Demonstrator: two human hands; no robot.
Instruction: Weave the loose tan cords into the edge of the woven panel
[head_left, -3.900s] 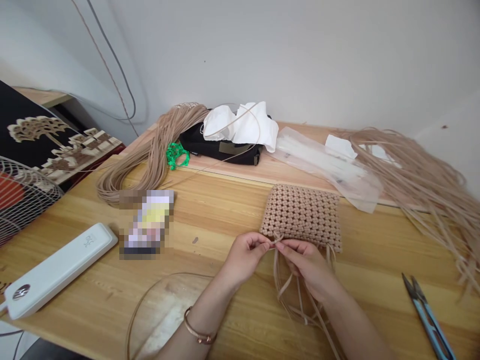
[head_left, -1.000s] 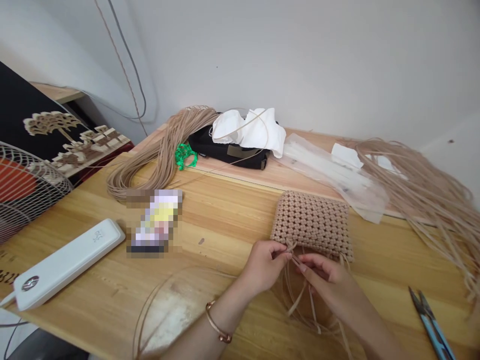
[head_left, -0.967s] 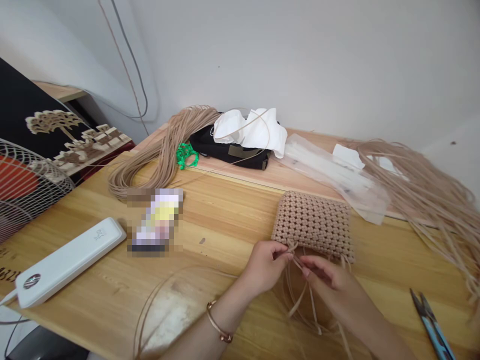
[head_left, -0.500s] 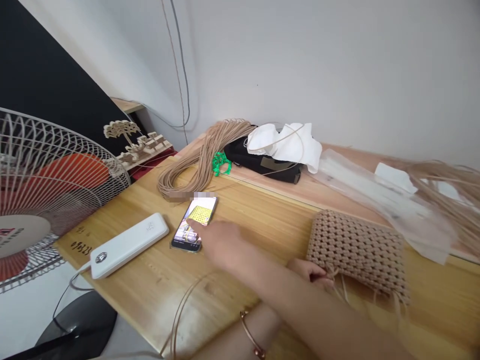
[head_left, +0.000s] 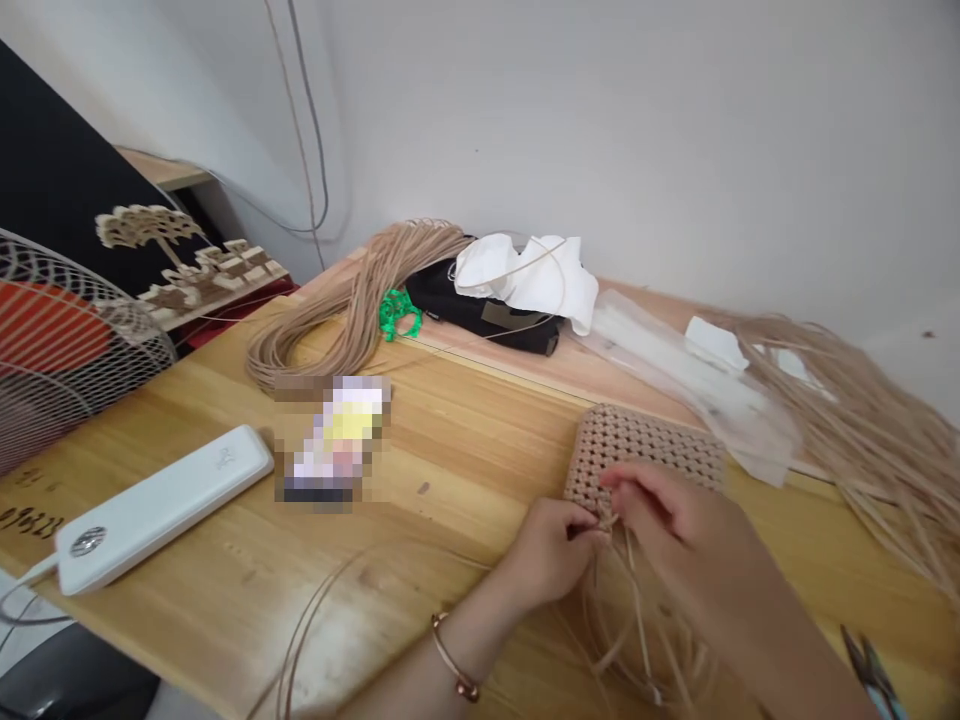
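A tan woven piece (head_left: 637,440) with an open lattice pattern lies on the wooden table, partly covered by my right hand. My left hand (head_left: 547,550), wearing a bracelet at the wrist, pinches its near left corner between thumb and fingers. Just above that corner, my right hand (head_left: 682,520) is closed, thumb against the curled fingers, at a thin tan cord. The exact grip point is partly hidden by the fingers. Several loose cord ends (head_left: 637,610) hang from the near edge under my hands.
Left on the table are a blurred-out phone (head_left: 337,445) and a white power bank (head_left: 169,505). Cord bundles (head_left: 337,310) lie at the back, beside a black pouch (head_left: 480,310) and plastic wrap (head_left: 697,390). Pliers (head_left: 870,670) rest at the lower right; a fan (head_left: 67,340) stands left.
My right hand has left the phone screen and come over to the woven piece beside my left hand. The view has shifted to the right, and pliers now show.
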